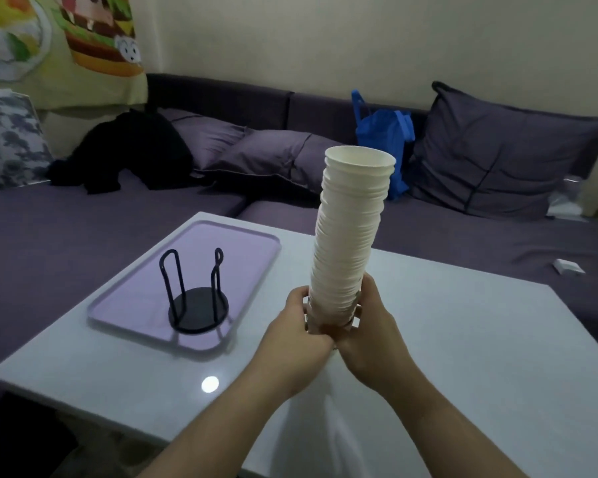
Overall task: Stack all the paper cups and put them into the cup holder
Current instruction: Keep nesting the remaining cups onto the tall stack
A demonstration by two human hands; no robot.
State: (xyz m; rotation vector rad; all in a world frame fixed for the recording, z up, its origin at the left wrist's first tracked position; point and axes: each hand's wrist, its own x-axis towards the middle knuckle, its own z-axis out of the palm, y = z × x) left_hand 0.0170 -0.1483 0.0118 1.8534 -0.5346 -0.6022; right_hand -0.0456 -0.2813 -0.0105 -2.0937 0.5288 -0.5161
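Tall stack of white paper cups (pixel 351 232) held upright above the white desk (pixel 463 357), leaning slightly to the right toward its top, open mouth of the topmost cup facing up. Both hands clasp the bottom of the stack. Left hand (pixel 296 326) wraps the lower left side, fingers curled round the base; right hand (pixel 370 326) wraps the lower right side, thumb up along the cups. Each grip is closed on the stack; the two hands meet just under it, and the very bottom cup is hidden by the fingers.

Cup holder (pixel 195 298): black wire, round flat base, two upright wire loops plainly seen, nothing inside it. It stands on a pale lilac tray (pixel 135 281) with rounded corners, on the left part of the desk. Holder sits to the left of the stack and apart from it; the hands do not touch it.

A round spot of reflected light (pixel 210 384) lies on the desk surface near the front, left of the forearms.

Behind the desk: purple corner sofa (pixel 463 229) with several purple cushions (pixel 497 150), a dark garment (pixel 132 150) heaped on the left side, a blue bag (pixel 384 132) standing behind the top of the stack, a small white box (pixel 568 267) on the seat at right. A patterned grey cushion (pixel 7 139) at far left. Cartoon burger print cloth (pixel 94 36) hangs on the wall, upper left.
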